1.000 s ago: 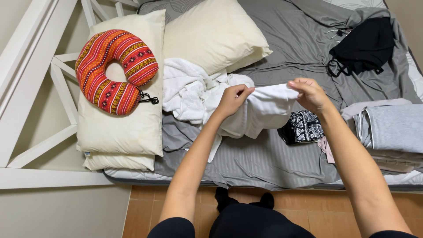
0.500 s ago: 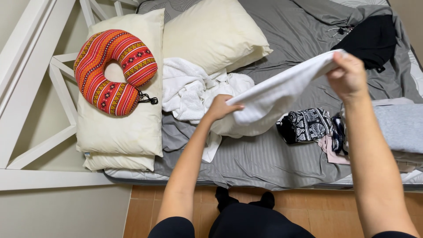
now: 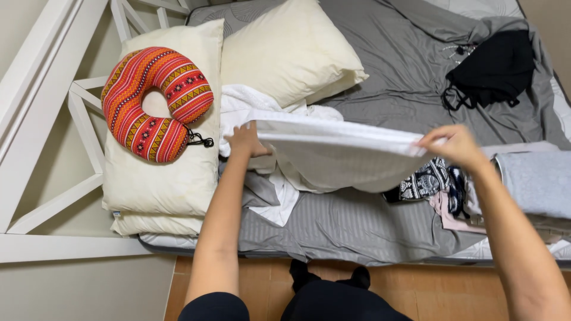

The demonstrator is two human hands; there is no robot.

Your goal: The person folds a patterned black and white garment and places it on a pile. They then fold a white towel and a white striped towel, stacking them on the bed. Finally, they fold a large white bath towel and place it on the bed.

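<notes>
Both hands, the left hand (image 3: 247,140) and right hand (image 3: 455,145), are gripping a white garment (image 3: 339,154) stretched flat above the grey bed (image 3: 386,89), its folding barely begun, while folded clothes (image 3: 535,181) are stacking nearby and white laundry (image 3: 247,104) is waiting.

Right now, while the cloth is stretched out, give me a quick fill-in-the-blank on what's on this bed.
1. Both hands, the left hand and the right hand, hold a ____ cloth stretched between them.
2. The striped neck pillow lies on a ____ pillow.
3. The black garment lies on the ____ bedsheet.
4. The folded grey clothes lie next to the ____ hand.

Missing words: white; cream; grey; right
</notes>
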